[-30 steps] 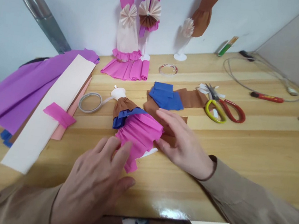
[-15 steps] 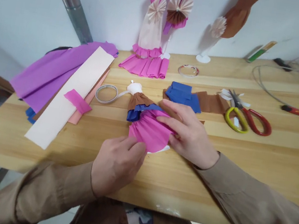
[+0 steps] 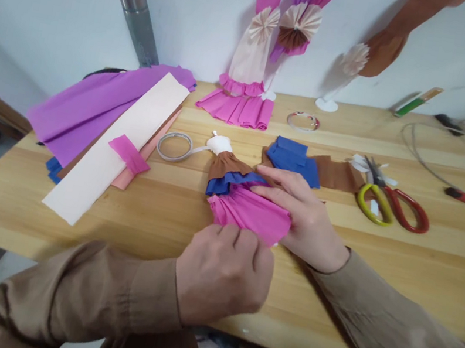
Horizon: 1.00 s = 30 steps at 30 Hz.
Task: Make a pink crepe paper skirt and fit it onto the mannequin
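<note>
- Dress form (image 3: 220,145), landmark: lies on wooden table (image 3: 131,216), neck end toward wall; wears brown layer (image 3: 227,166), blue ruffle (image 3: 218,187) below it.
- Pink pleated paper (image 3: 253,210): directly below the dress form's blue ruffle, fanned toward its lower right.
- Left hand (image 3: 224,274): below dress form, curled into a fist at the pink paper's near edge; fingertips hidden, can't tell if it pinches paper.
- Right hand (image 3: 310,216): lower right of dress form, fingers outstretched, unclenched, lying over the pink and blue edges.
- Tape roll (image 3: 171,158): just left of dress form, loose strip running to it.
- Cream paper strip (image 3: 94,174), pink scrap (image 3: 128,155) on top: farther left of dress form.
- Folded blue paper (image 3: 295,159): right of dress form.
- Scissors (image 3: 386,188): well right of dress form, blades pointing wallward.
</note>
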Tool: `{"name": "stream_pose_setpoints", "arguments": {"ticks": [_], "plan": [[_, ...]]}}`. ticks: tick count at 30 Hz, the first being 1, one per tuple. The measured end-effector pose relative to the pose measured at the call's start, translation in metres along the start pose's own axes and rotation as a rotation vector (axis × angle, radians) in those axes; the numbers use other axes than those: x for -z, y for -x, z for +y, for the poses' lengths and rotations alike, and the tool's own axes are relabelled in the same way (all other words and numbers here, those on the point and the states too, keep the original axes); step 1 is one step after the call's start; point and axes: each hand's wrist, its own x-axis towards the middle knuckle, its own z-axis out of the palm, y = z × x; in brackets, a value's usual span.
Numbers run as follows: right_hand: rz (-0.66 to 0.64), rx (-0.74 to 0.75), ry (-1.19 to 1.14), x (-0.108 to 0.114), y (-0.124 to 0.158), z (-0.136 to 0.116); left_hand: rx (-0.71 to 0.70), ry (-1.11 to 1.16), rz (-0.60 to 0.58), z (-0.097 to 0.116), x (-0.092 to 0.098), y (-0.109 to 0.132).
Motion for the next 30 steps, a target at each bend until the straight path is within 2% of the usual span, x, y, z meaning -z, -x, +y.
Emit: {"name": "stream_pose_setpoints", "arguments": {"ticks": [3,8,11,13,17,20,23,28,30], "plan": [[0.000,0.005,-0.009,0.000,-0.001,0.000,0.007,-0.002,0.024,0.004,-0.001,-0.004],[-0.058,-0.025,0.039,0.007,0.003,-0.004,0.056,0.036,-0.102,-0.001,0.000,-0.003],[-0.115,-0.060,0.104,0.019,0.012,-0.014,0.092,0.056,-0.128,-0.004,0.000,0.000],[-0.095,-0.077,0.166,0.028,0.019,-0.026,0.105,0.107,-0.159,-0.005,0.000,0.003],[0.052,-0.178,0.151,0.040,0.031,-0.059,0.185,0.279,-0.207,-0.004,-0.001,0.007],[-0.037,-0.193,0.040,0.037,0.033,-0.077,0.286,0.437,-0.234,-0.005,-0.001,0.008],[-0.112,-0.219,0.023,0.028,0.028,-0.082,0.325,0.546,-0.213,-0.008,0.002,0.008],[-0.046,-0.282,0.050,0.015,0.015,-0.078,0.398,0.612,-0.238,-0.016,0.003,0.008],[-0.026,-0.296,0.040,0.014,0.011,-0.077,0.430,0.605,-0.206,-0.024,0.002,0.010]]}}
